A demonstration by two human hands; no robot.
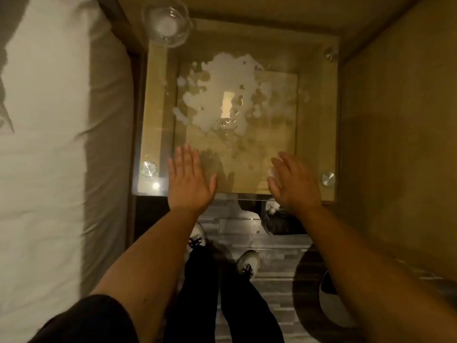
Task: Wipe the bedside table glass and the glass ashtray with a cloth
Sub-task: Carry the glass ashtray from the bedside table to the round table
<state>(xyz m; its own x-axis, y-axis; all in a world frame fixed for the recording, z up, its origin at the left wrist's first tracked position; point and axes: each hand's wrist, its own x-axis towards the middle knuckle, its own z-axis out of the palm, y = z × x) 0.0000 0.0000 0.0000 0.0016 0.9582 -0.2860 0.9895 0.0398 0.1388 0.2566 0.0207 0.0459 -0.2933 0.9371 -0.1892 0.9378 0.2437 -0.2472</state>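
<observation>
The square glass top of the bedside table (314, 134) lies below me, with wet whitish smears across its middle. A round clear glass ashtray (166, 22) stands at its far left corner. My left hand (189, 180) hovers flat and open over the near left part of the glass, fingers together, holding nothing. My right hand (294, 183) is open over the near right part, palm turned inward, also empty. No cloth is in view.
A bed with a white pillow (44, 120) runs along the left. A tan wall (400, 144) closes the right side. Round metal studs (328, 179) sit at the glass corners. My feet stand on the striped floor (272, 256); a round dark stool (311, 293) is at right.
</observation>
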